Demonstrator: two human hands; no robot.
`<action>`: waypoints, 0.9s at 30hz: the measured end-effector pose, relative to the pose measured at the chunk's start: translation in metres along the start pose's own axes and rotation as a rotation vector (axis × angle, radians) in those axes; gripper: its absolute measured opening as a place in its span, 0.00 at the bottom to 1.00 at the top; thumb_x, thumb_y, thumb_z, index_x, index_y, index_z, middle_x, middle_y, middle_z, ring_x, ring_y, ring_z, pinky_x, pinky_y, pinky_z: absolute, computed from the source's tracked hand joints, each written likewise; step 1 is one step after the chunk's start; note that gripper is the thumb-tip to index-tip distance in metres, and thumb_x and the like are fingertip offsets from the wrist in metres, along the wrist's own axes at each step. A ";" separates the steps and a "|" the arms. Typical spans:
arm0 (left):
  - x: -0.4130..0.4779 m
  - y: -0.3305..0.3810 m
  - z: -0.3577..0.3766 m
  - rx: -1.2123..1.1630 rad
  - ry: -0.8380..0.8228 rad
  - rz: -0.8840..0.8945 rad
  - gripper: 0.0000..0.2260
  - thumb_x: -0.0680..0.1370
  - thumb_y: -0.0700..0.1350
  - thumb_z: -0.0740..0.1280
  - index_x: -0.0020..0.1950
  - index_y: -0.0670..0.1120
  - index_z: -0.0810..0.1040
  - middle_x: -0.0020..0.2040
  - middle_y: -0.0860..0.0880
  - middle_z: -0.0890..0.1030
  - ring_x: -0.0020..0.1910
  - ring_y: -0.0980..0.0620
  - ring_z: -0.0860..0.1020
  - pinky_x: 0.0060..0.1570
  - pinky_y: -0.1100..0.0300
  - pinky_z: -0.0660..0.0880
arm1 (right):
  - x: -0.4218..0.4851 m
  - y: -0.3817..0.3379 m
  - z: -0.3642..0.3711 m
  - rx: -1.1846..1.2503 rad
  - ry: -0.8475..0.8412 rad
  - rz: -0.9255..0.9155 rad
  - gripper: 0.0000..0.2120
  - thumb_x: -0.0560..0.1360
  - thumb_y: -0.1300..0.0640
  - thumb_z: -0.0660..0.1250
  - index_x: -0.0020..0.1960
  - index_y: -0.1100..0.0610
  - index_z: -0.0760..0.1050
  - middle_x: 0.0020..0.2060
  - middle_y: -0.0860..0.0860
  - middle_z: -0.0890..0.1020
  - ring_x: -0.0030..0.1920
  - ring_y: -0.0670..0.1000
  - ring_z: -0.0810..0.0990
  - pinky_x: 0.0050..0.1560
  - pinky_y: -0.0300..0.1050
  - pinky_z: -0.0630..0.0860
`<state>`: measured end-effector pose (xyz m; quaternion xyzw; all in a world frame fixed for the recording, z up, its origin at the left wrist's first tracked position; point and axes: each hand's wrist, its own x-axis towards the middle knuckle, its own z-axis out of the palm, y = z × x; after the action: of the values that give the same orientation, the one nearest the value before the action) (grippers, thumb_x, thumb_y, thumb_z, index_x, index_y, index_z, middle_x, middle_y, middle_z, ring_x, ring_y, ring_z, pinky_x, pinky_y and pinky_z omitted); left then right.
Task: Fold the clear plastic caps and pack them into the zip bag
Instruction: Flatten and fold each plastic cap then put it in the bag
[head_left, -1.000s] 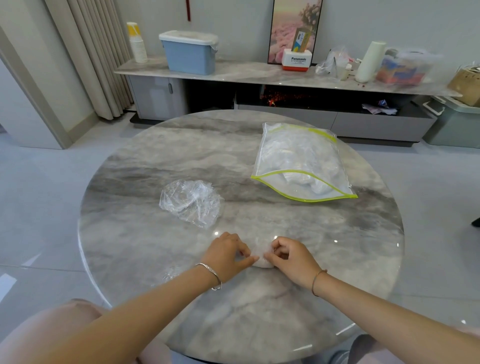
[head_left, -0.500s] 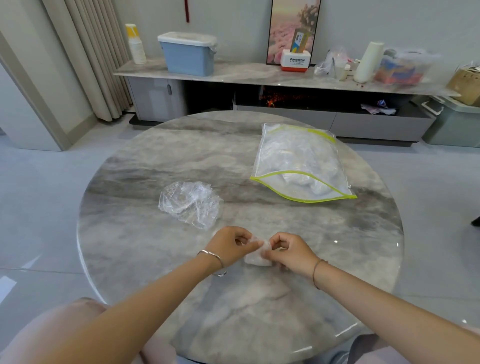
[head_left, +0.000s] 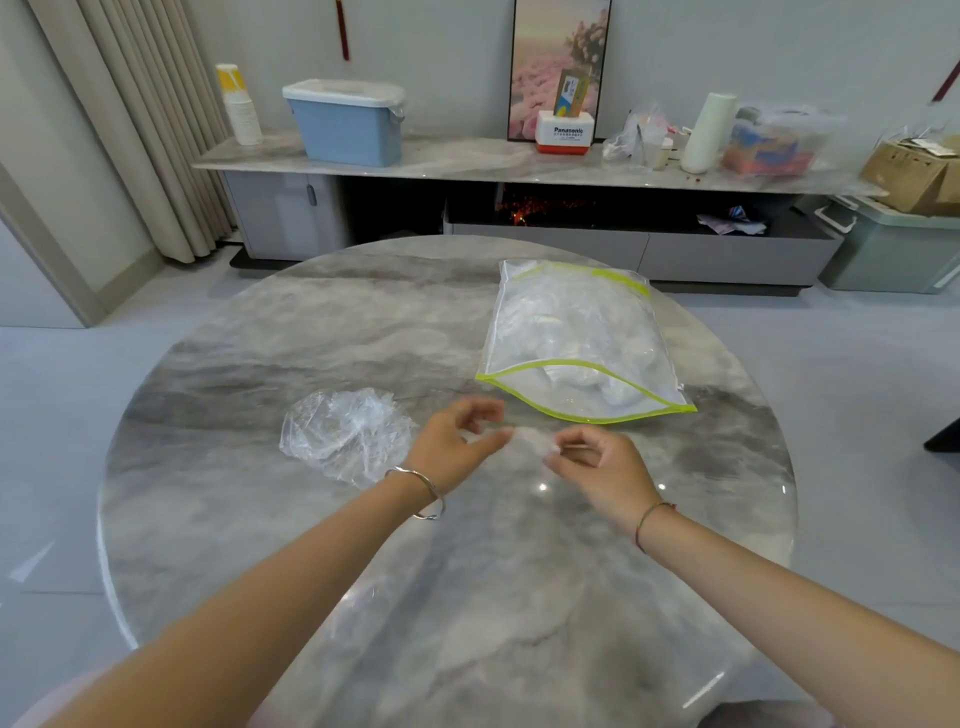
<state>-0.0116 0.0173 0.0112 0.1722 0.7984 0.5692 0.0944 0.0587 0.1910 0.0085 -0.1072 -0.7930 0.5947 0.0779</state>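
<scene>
Your two forearms reach out over the round marble table (head_left: 249, 545), with a silver bangle (head_left: 423, 493) on your left wrist and a thin cord bracelet (head_left: 649, 519) on your right. Nothing lies on the bare marble beneath them.

Both hands are up off the tabletop, near each other, with a small folded cap (head_left: 530, 439) strung between them. Your right hand (head_left: 597, 462) has its thumb and forefinger curled together, pinching the right end of that cap, and the other fingers are tucked under. Your left hand (head_left: 454, 441) has its fingers loosely curved and its thumb tip against the cap's left end. That spot is blurred, so I cannot tell whether it grips or only touches.

Just left of your left hand, a loose cap (head_left: 348, 434) lies crumpled and unfolded on the marble, apart from your fingers. Beyond your right hand lies the zip bag (head_left: 576, 332), flat on the table, with its lime-green mouth gaping towards you and pale folded plastic already inside. Nothing stands between your hands and that mouth.

Past the table a long low sideboard (head_left: 467, 161) runs along the wall. On it are a stack of paper cups (head_left: 239, 104), a blue lidded bin (head_left: 345, 124), a small Panasonic box (head_left: 563, 132), a white roll (head_left: 706, 132) and a clear container (head_left: 774, 140). A cardboard box (head_left: 909, 176) sits at the far right, and a curtain (head_left: 130, 130) hangs at the left.
</scene>
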 end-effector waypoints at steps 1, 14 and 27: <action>0.012 -0.001 0.001 -0.002 0.041 -0.030 0.14 0.75 0.44 0.70 0.59 0.50 0.75 0.53 0.55 0.79 0.47 0.56 0.75 0.52 0.63 0.72 | 0.010 0.004 -0.005 -0.059 0.037 -0.063 0.12 0.71 0.70 0.69 0.45 0.54 0.77 0.46 0.53 0.82 0.42 0.38 0.80 0.49 0.30 0.75; 0.121 -0.032 0.020 0.052 0.296 -0.270 0.09 0.76 0.39 0.64 0.39 0.50 0.70 0.33 0.52 0.73 0.34 0.54 0.72 0.32 0.68 0.66 | 0.144 0.043 0.018 -1.037 -0.152 -0.487 0.29 0.71 0.69 0.55 0.72 0.58 0.64 0.73 0.54 0.63 0.73 0.58 0.61 0.71 0.48 0.59; 0.089 -0.027 0.002 0.423 0.171 0.166 0.07 0.76 0.44 0.64 0.54 0.50 0.74 0.45 0.56 0.77 0.46 0.54 0.73 0.46 0.63 0.69 | 0.168 0.056 0.004 -1.506 -0.141 -0.487 0.24 0.72 0.54 0.51 0.63 0.53 0.76 0.62 0.52 0.78 0.63 0.61 0.75 0.69 0.55 0.46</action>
<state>-0.0971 0.0451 -0.0112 0.2043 0.8881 0.4075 -0.0587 -0.0997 0.2464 -0.0473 0.0833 -0.9861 -0.1297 0.0620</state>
